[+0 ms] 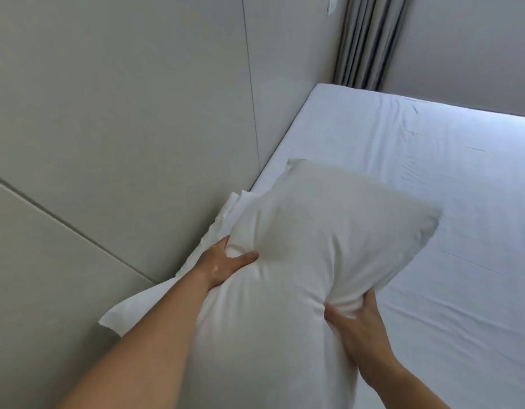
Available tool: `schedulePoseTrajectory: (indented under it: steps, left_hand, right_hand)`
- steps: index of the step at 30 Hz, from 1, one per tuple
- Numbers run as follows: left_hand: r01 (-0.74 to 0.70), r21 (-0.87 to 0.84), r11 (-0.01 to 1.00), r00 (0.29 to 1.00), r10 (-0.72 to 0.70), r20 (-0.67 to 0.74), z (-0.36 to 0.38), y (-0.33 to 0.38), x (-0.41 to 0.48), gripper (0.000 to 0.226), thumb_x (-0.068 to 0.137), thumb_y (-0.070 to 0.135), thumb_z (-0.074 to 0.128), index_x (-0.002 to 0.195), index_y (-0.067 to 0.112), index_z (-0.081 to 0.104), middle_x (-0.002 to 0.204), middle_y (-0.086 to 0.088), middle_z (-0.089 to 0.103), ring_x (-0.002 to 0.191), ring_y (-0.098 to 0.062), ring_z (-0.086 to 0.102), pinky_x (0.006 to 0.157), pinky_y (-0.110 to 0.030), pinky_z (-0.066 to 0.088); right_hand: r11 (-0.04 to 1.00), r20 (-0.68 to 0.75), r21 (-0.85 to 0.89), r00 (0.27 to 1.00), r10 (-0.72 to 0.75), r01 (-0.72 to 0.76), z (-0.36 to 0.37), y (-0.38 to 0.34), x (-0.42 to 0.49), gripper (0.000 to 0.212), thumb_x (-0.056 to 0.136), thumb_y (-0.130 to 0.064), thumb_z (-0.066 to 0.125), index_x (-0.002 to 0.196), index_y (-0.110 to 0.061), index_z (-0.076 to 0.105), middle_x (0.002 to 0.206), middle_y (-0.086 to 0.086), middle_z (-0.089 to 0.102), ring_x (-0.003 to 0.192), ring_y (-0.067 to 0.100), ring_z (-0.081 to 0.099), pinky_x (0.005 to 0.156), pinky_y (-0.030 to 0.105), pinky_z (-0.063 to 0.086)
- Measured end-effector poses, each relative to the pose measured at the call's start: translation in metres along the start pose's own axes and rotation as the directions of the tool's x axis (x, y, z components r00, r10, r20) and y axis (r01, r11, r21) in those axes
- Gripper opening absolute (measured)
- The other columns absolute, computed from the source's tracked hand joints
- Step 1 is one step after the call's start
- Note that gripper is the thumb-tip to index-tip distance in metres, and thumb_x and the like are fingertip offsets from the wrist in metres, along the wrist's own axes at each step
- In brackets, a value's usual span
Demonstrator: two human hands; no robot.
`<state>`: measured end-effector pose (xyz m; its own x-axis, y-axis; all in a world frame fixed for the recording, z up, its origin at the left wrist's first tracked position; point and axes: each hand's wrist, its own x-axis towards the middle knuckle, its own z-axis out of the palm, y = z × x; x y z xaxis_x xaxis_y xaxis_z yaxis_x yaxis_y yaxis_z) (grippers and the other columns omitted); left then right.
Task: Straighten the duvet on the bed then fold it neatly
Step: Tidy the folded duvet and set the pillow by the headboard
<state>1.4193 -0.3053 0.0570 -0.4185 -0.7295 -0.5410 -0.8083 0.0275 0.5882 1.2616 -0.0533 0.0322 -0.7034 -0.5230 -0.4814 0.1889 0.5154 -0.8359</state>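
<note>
Hands, left hand (222, 262) and right hand (357, 326), grip pillow (308, 231), its long axis pointing away.

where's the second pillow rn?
Head view, lower left: the second pillow lies against the wall panel, behind the held pillow and beside the left hand.
</note>
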Motion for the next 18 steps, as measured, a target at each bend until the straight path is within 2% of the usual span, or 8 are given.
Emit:
schedulePoseTrajectory:
  steps: [4,5,7,10,12,14,15,18]
  left_hand:
    - [-0.16,-0.085,0.983,0.982,0.151,-0.111,-0.03,0.015,-0.056,0.041,0.071,0.044,0.084,0.105,0.036,0.064,0.092,0.021,0.069,0.086,0.005,0.066,0.074,-0.016,0.052]
    - [-0.207,-0.103,0.973,0.968,0.189,-0.163,-0.044,0.018,-0.074,0.03,0.073,0.038,0.085,0.097,0.037,0.066,0.084,0.02,0.071,0.078,0.009,0.066,0.068,-0.014,0.049]
    - [-0.283,-0.155,0.947,0.934,0.235,-0.269,-0.074,0.015,-0.108,0.026,0.076,0.029,0.084,0.098,0.036,0.07,0.086,0.02,0.075,0.076,0.008,0.069,0.069,-0.019,0.051]
    - [-0.329,-0.195,0.924,0.878,0.224,-0.423,-0.112,-0.003,-0.143,0.032,0.079,0.027,0.082,0.106,0.04,0.07,0.093,0.022,0.075,0.084,0.005,0.07,0.075,-0.022,0.052]
    - [-0.23,-0.142,0.963,0.878,0.143,-0.456,-0.12,-0.025,-0.139,0.035,0.082,0.034,0.078,0.114,0.041,0.065,0.103,0.018,0.074,0.098,-0.006,0.07,0.083,-0.029,0.052]
    - [-0.002,-0.013,1.0,0.936,-0.003,-0.353,-0.114,-0.048,-0.123,0.062,0.084,0.051,0.07,0.14,0.033,0.05,0.129,0.0,0.064,0.121,-0.028,0.059,0.1,-0.038,0.046]
    - [0.086,0.054,0.995,0.96,-0.069,-0.27,-0.106,-0.061,-0.113,0.083,0.078,0.063,0.063,0.149,0.03,0.038,0.142,-0.008,0.054,0.131,-0.032,0.05,0.108,-0.04,0.04]
    - [0.187,0.154,0.97,0.978,-0.169,-0.122,-0.071,-0.078,-0.091,0.118,0.056,0.097,0.041,0.156,0.04,0.014,0.165,-0.006,0.016,0.15,-0.025,0.023,0.122,-0.044,0.02]
  right_hand:
    - [0.989,0.021,0.085,0.992,-0.123,0.121,0.001,-0.034,-0.047,0.088,0.068,-0.036,0.091,0.134,-0.061,0.039,0.12,-0.032,0.064,0.107,-0.004,0.063,0.093,0.036,0.051]
    - [0.984,0.014,0.096,0.988,-0.153,0.151,0.001,-0.045,-0.058,0.088,0.067,-0.037,0.091,0.134,-0.062,0.039,0.119,-0.034,0.063,0.106,-0.007,0.062,0.093,0.034,0.05]
    - [0.971,0.016,0.102,0.976,-0.218,0.216,0.006,-0.067,-0.08,0.094,0.056,-0.05,0.088,0.137,-0.058,0.04,0.122,-0.033,0.063,0.11,-0.007,0.061,0.094,0.03,0.049]
    - [0.953,0.051,0.057,0.952,-0.301,0.298,0.023,-0.081,-0.099,0.105,0.05,-0.054,0.085,0.145,-0.045,0.039,0.13,-0.029,0.059,0.117,-0.008,0.057,0.099,0.024,0.046]
    - [0.956,0.063,0.001,0.954,-0.293,0.294,0.04,-0.07,-0.089,0.105,0.057,-0.046,0.089,0.148,-0.04,0.037,0.138,-0.027,0.053,0.122,-0.005,0.052,0.103,0.022,0.041]
    - [0.976,0.101,-0.081,0.976,-0.193,0.201,0.055,-0.047,-0.074,0.107,0.067,-0.038,0.088,0.155,-0.035,0.028,0.146,-0.021,0.045,0.129,0.0,0.047,0.108,0.022,0.036]
    - [0.986,0.134,-0.121,0.986,-0.102,0.118,0.061,-0.034,-0.069,0.106,0.071,-0.037,0.086,0.158,-0.033,0.024,0.149,-0.015,0.046,0.133,0.007,0.048,0.109,0.024,0.036]
    - [0.969,0.185,-0.23,0.974,0.134,-0.089,0.068,-0.005,-0.07,0.099,0.081,-0.048,0.076,0.159,-0.031,0.017,0.149,-0.002,0.052,0.136,0.023,0.05,0.108,0.027,0.036]
